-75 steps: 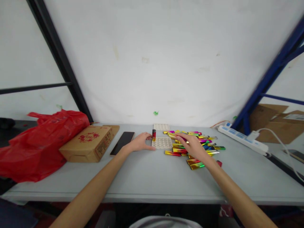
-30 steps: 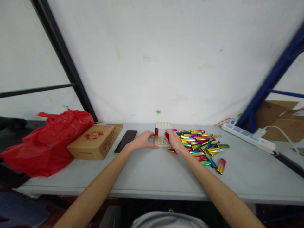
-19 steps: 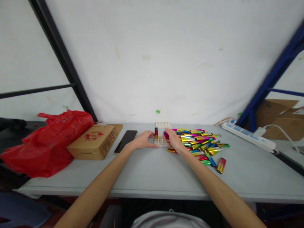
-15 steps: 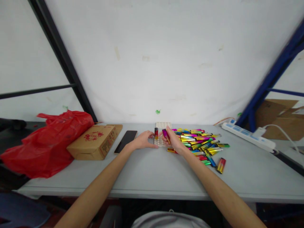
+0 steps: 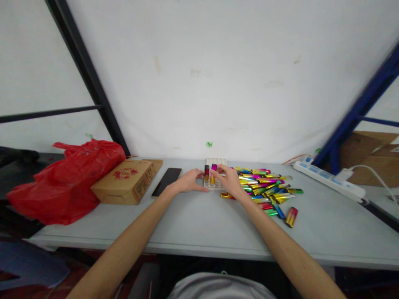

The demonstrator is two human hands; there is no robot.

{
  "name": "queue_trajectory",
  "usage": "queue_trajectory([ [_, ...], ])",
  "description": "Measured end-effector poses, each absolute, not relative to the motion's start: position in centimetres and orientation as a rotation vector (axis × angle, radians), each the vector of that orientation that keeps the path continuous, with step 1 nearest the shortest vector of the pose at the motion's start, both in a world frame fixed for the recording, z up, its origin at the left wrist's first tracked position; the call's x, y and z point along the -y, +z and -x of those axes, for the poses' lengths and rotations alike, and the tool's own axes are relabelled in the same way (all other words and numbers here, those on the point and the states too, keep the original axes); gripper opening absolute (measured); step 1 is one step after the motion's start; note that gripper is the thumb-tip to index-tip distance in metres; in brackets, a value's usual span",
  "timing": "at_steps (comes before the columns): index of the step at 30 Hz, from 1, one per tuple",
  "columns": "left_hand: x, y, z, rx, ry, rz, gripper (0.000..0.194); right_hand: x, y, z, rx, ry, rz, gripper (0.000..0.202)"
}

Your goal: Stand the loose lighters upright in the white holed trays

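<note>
A pale slotted tray (image 5: 216, 161) sits near the wall in the middle of the table. In it stands an upright red-and-gold lighter (image 5: 206, 172) with a black top. Just to its right, my right hand (image 5: 230, 179) pinches a purple-and-gold lighter (image 5: 213, 174), held upright over the tray; whether its base is in a slot I cannot tell. My left hand (image 5: 190, 181) rests at the tray's left side, thumb and fingers apart around the near-left corner, with nothing in it. Right of the tray lies a heap of shiny coloured lighters (image 5: 264, 189).
A black phone (image 5: 167, 181) lies left of my left hand. Farther left are a brown cardboard box (image 5: 124, 182) and a red plastic bag (image 5: 71, 182). One red-and-gold lighter (image 5: 291, 217) lies apart from the heap. A white power strip (image 5: 330, 179) runs along the right.
My right hand has turned the purple-and-gold lighter from tilted to upright and brought it left, beside the standing lighter. My left hand stays by the tray. The view has shifted slightly.
</note>
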State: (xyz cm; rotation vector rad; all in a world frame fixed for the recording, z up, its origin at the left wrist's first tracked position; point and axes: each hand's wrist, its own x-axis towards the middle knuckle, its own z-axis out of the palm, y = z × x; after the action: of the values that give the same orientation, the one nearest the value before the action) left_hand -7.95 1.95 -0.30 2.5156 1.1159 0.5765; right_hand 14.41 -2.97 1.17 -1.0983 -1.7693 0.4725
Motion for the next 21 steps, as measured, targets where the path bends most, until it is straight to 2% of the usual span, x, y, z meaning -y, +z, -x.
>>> queue_trajectory([
  [5,-1.9,-0.3,7.9,-1.094,0.61,-2.494,0.074,2.2,0.6,-14.0,1.959,0.279,1.185,0.039],
  [13,-2.0,-0.3,7.8,-1.09,0.618,-2.521,0.069,2.0,0.0,-13.6,2.077,0.264,1.231,0.029],
  [21,-1.7,0.0,7.7,-1.105,0.584,-2.517,0.07,1.3,0.0,-13.8,2.171,0.275,1.18,0.035],
])
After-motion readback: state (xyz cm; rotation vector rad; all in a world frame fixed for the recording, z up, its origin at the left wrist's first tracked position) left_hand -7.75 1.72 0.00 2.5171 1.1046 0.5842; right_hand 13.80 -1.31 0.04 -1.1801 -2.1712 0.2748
